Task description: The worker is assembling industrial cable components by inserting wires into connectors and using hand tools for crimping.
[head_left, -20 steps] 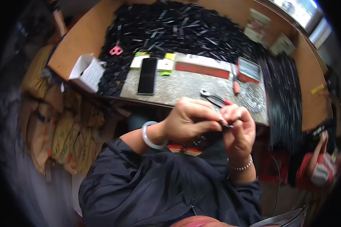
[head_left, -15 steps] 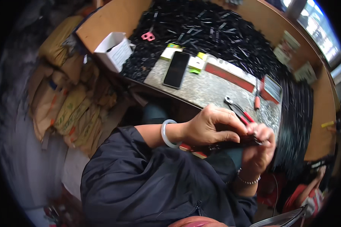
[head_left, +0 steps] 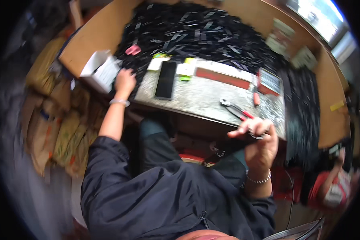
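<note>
My left hand (head_left: 125,83) is stretched out to the far left, at the edge of the heap of black strips (head_left: 188,30) and beside a white open box (head_left: 100,73). Blur hides what its fingers do. In front of the table's near edge, my right hand (head_left: 262,138) is raised with curled fingers around what looks like a black strap (head_left: 224,150). The strap hangs down to the left over my lap, with small shiny metal bits on it. Red-handled pliers (head_left: 237,109) lie on the tabletop just beyond this hand.
On the grey work surface (head_left: 196,96) lie a black phone (head_left: 166,80), small yellow-green boxes (head_left: 186,69), a long red-and-white box (head_left: 224,76), a red-handled tool (head_left: 256,99) and a red-edged box (head_left: 269,82). Pink-handled scissors (head_left: 133,49) rest on the heap. Wooden boards (head_left: 96,44) wall the table.
My left hand has left my right hand and swung far left to the white box and the heap. My right hand stays near the table edge. The view has shifted slightly.
</note>
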### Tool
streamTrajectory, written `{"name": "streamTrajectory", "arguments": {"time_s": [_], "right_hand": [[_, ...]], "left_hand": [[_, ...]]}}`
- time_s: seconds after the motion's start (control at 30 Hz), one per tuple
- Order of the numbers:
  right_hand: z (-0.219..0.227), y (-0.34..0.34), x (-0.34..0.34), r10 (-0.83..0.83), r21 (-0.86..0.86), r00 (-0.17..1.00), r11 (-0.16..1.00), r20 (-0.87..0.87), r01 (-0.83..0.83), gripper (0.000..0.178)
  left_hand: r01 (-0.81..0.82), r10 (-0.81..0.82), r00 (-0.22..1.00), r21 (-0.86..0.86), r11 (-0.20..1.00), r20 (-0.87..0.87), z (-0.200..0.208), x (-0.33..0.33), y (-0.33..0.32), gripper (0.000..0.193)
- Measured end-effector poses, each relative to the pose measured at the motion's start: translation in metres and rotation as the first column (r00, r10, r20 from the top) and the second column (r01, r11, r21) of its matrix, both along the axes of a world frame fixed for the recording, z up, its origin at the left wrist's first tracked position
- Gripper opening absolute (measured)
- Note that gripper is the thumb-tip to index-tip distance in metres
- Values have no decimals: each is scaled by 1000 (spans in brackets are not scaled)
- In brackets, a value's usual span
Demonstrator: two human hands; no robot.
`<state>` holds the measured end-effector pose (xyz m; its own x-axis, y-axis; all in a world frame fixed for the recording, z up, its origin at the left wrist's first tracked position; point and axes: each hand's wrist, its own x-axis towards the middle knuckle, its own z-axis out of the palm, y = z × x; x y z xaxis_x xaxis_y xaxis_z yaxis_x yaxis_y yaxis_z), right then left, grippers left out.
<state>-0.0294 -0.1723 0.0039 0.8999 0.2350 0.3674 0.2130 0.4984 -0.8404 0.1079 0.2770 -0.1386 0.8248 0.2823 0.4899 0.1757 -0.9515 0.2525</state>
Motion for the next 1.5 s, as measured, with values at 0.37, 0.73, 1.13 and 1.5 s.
{"name": "streamTrajectory", "arguments": {"time_s": [0.37,0.73,1.13,1.5], "right_hand": [[-15,-14,7,-73,24,995,997,61,72,30],[-27,-8,10,-5,-80,992,997,125,15,10],[-22,-7,0,109,-43,994,993,-16,-109,22],[-38,-2,0,88,-47,996,995,24,-86,21]], "left_hand": [[23,-26,998,50,998,62,13,4,-10,25],[464,-604,598,-842,-275,527,148,-44,-199,24],[187,-710,311,-773,-606,632,178,-88,-296,26],[81,-684,381,-759,-646,622,172,-98,-289,20]]}}
